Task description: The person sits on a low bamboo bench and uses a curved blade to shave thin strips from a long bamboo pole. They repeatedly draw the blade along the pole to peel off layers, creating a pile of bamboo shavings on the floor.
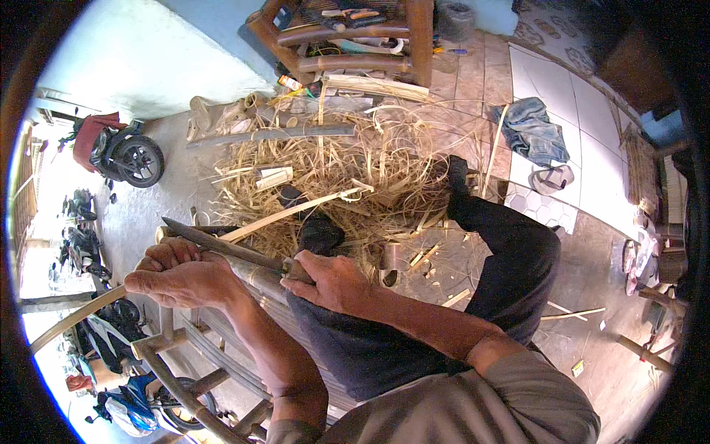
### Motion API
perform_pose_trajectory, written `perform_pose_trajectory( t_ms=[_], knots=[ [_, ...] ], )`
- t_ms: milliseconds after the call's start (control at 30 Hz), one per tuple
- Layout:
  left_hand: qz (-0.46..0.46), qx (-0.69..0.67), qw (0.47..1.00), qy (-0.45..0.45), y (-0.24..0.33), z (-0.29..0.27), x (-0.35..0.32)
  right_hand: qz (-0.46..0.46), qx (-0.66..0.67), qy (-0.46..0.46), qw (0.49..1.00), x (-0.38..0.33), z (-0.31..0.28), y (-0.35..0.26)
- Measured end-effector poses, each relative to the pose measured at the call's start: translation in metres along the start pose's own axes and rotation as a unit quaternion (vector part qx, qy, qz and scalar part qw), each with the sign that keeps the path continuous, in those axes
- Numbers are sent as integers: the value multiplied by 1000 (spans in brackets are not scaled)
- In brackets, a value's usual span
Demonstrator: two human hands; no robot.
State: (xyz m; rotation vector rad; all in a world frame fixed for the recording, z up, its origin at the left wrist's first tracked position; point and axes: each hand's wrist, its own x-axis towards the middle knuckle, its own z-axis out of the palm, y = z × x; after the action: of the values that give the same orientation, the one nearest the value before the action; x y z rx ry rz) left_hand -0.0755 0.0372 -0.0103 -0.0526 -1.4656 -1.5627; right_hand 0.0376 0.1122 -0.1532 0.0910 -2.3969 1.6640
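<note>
My left hand (185, 277) is closed around a long, pale bamboo strip (296, 209). One end of the strip sticks out past my left wrist side toward the lower left, and the other reaches forward over the shavings. In my right hand (336, 285) is the handle of a knife, its fingers wrapped round it above my thigh. The dark, pointed knife blade (229, 248) extends leftward, lying across the strip close to my left fingers. Exactly where the edge meets the strip is hidden.
A tangled heap of bamboo shavings (399, 155) covers the floor ahead, around my feet. Under me is a bamboo bench (166, 362). A bamboo rack (347, 33) holding tools stands beyond the heap. Motorcycles (137, 159) are parked left; jeans (536, 133) and a cap (551, 179) lie right.
</note>
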Motion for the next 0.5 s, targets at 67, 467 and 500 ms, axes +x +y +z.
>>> perform_pose_trajectory(
  t_ms=[67, 467, 500],
  knots=[
    [2, 27, 1000, 14, -3, -4, 4, 4, -6, -1, 1000, 3, 9, 19],
    [-21, 40, 998, 41, -20, -36, 24, 166, -250, -25, 954, -39, 18, 212],
    [-33, 17, 999, 25, -20, -36, 23, 238, -270, -50, 932, -37, 14, 220]
  ],
)
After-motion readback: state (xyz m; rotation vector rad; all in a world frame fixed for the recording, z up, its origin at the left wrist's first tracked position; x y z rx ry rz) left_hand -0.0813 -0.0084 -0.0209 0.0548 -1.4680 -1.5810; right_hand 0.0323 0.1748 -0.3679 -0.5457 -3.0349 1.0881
